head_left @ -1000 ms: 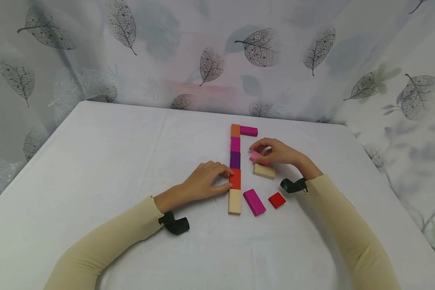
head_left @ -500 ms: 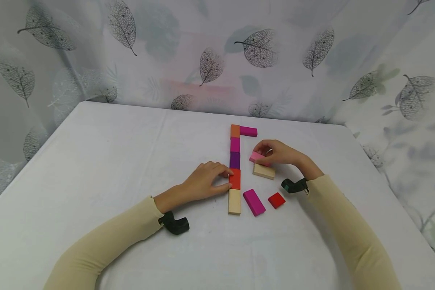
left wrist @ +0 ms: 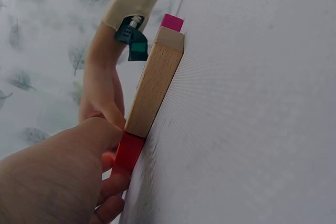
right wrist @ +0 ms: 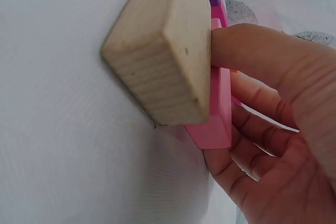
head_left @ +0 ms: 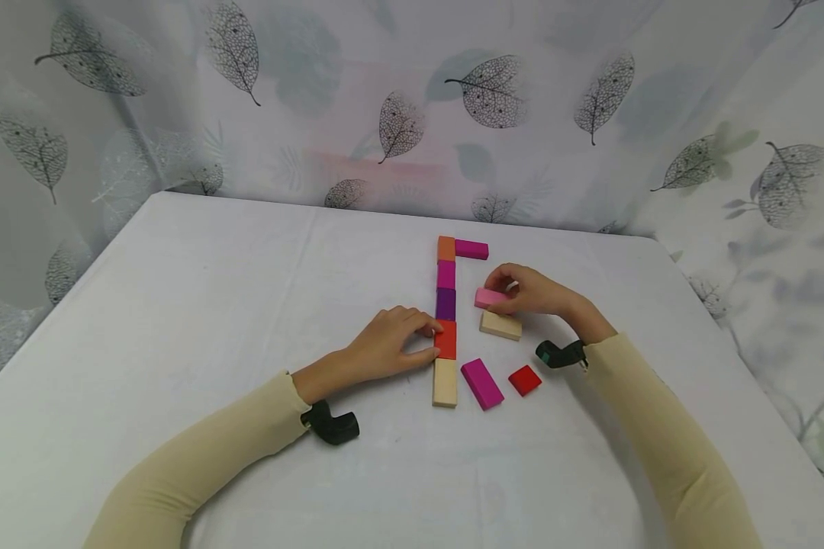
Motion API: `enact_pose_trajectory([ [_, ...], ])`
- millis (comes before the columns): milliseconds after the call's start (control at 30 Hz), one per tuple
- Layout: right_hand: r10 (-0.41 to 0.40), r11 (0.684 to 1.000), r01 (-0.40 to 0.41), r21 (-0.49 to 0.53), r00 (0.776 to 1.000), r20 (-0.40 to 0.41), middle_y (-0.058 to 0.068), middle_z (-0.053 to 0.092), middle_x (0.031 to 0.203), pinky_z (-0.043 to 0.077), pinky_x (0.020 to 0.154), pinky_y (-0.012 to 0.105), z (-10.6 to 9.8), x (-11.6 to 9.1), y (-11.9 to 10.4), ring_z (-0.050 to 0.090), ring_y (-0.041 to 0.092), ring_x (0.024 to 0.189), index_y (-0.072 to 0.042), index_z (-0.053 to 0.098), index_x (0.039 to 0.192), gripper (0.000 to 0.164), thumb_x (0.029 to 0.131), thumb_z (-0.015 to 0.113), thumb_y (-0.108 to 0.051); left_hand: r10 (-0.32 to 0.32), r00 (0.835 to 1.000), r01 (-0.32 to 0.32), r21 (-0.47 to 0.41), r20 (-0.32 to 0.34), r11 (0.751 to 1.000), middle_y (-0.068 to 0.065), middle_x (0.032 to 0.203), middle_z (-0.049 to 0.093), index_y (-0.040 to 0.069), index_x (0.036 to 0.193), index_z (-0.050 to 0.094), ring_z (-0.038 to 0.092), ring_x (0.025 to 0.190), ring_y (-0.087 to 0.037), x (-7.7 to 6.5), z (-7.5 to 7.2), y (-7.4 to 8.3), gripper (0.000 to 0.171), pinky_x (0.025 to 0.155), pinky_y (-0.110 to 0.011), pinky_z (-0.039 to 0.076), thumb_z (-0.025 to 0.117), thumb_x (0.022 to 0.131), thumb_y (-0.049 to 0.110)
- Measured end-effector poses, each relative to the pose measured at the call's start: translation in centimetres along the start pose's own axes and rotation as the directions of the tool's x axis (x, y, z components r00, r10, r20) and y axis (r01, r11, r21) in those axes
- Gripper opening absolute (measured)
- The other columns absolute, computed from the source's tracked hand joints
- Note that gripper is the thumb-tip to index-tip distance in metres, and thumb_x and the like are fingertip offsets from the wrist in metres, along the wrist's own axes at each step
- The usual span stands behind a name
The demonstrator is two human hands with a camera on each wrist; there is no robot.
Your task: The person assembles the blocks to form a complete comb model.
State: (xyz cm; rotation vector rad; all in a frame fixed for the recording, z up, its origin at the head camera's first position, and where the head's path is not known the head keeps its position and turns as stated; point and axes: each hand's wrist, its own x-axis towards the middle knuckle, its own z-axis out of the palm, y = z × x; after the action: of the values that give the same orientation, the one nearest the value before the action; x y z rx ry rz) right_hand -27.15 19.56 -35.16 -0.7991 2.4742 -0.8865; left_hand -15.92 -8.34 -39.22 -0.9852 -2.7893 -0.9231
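Note left hand [head_left: 383, 345], fingers apart, touching orange-red block [head_left: 446, 341]; note pink block [head_left: 486, 297], pinched in right hand [head_left: 530, 290]: may knock loose wooden block [head_left: 500, 326] if twisted

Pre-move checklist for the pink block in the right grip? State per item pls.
1. Right grip on pink block: ok, pinched between thumb and fingers.
2. Block column in line: ok, five blocks end to end.
3. Left grip on the red block in that column: ok, thumb and finger at its left side.
4. Gap between pink block and column: ok, no block lies between them in the head view.
5. Pink block clear of the wooden block beside it: cannot tell, they sit close and overlap in the right wrist view.
6. Pink block off the table: cannot tell, its underside is hidden.
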Motion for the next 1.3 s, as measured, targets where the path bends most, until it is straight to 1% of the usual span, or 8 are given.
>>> enact_pose_trajectory([
  [133,-0.011,1.0,0.012,-0.027,1.0,0.003,0.017,0.057,0.11,0.046,0.095,0.047,0.0,0.0,0.2,0.052,0.032,0.107,0.003,0.055,0.115,0.038,0.084,0.074,-0.009,-0.002,1.0,0.002,0.001,-0.002,1.0,0.001,0.107,0.065,0.014,0.119,0.064,0.057,0.104,-0.015,0.0,0.1,-0.1,0.034,0.091,-0.04,0.043,0.067,0.09,0.031],
  [300,-0.023,0.997,0.024,-0.068,1.0,0.005,0.014,0.059,0.11,0.047,0.094,0.043,0.0,0.3,0.5,0.053,0.029,0.106,0.001,0.057,0.115,0.037,0.084,0.075,-0.009,0.002,1.0,-0.002,0.0,-0.005,1.0,0.001,0.107,0.066,0.013,0.118,0.064,0.058,0.104,-0.015,0.1,0.1,-0.2,0.033,0.092,-0.04,0.043,0.068,0.09,0.03],
  [467,-0.053,0.996,0.053,-0.075,0.999,-0.006,0.014,0.06,0.11,0.048,0.09,0.04,0.2,0.5,0.6,0.053,0.029,0.103,0.002,0.057,0.115,0.038,0.084,0.075,-0.009,-0.002,1.0,0.002,0.007,-0.004,1.0,0.001,0.107,0.066,0.013,0.118,0.064,0.058,0.104,-0.015,0.0,-0.1,-0.1,0.033,0.093,-0.04,0.043,0.068,0.09,0.03],
  [600,-0.069,0.995,0.067,-0.073,0.997,-0.018,0.015,0.06,0.108,0.048,0.089,0.04,0.3,0.6,0.6,0.053,0.03,0.102,0.002,0.058,0.115,0.037,0.084,0.075,-0.009,-0.007,1.0,0.007,-0.003,0.001,1.0,0.001,0.107,0.066,0.013,0.118,0.064,0.058,0.104,-0.015,-0.1,-0.1,0.0,0.033,0.092,-0.04,0.043,0.068,0.09,0.03],
  [800,-0.045,0.996,0.043,-0.078,0.999,-0.024,0.013,0.061,0.111,0.048,0.092,0.042,0.3,0.7,0.6,0.054,0.028,0.104,0.0,0.059,0.117,0.038,0.084,0.075,-0.011,-0.008,1.0,0.008,-0.007,0.008,1.0,0.002,0.106,0.065,0.014,0.118,0.064,0.058,0.103,-0.015,0.0,0.2,-0.1,0.033,0.091,-0.039,0.043,0.067,0.09,0.032],
  [867,-0.049,0.995,0.047,-0.084,0.998,-0.026,0.014,0.061,0.111,0.049,0.091,0.042,0.3,0.7,0.5,0.054,0.029,0.104,0.001,0.059,0.117,0.038,0.084,0.075,-0.011,-0.008,1.0,0.008,0.0,0.004,1.0,0.003,0.106,0.065,0.015,0.118,0.064,0.057,0.103,-0.014,0.0,0.4,-0.1,0.033,0.091,-0.039,0.043,0.067,0.09,0.032],
  [1133,-0.054,0.994,0.051,-0.1,0.998,-0.026,0.015,0.061,0.11,0.049,0.088,0.038,0.2,1.2,0.0,0.054,0.03,0.102,0.001,0.06,0.116,0.037,0.084,0.074,-0.01,-0.002,1.0,0.002,0.003,-0.006,1.0,0.002,0.106,0.066,0.015,0.118,0.064,0.058,0.104,-0.014,0.0,0.3,-0.2,0.033,0.091,-0.04,0.043,0.068,0.09,0.032],
  [1300,-0.055,0.994,0.053,-0.097,0.998,-0.021,0.015,0.06,0.108,0.049,0.089,0.042,0.0,1.5,-0.2,0.054,0.03,0.101,0.001,0.059,0.116,0.037,0.084,0.075,-0.011,-0.001,1.0,0.001,0.0,-0.004,1.0,0.002,0.107,0.065,0.014,0.118,0.064,0.058,0.104,-0.014,0.0,0.1,-0.2,0.033,0.091,-0.039,0.043,0.067,0.09,0.031],
])
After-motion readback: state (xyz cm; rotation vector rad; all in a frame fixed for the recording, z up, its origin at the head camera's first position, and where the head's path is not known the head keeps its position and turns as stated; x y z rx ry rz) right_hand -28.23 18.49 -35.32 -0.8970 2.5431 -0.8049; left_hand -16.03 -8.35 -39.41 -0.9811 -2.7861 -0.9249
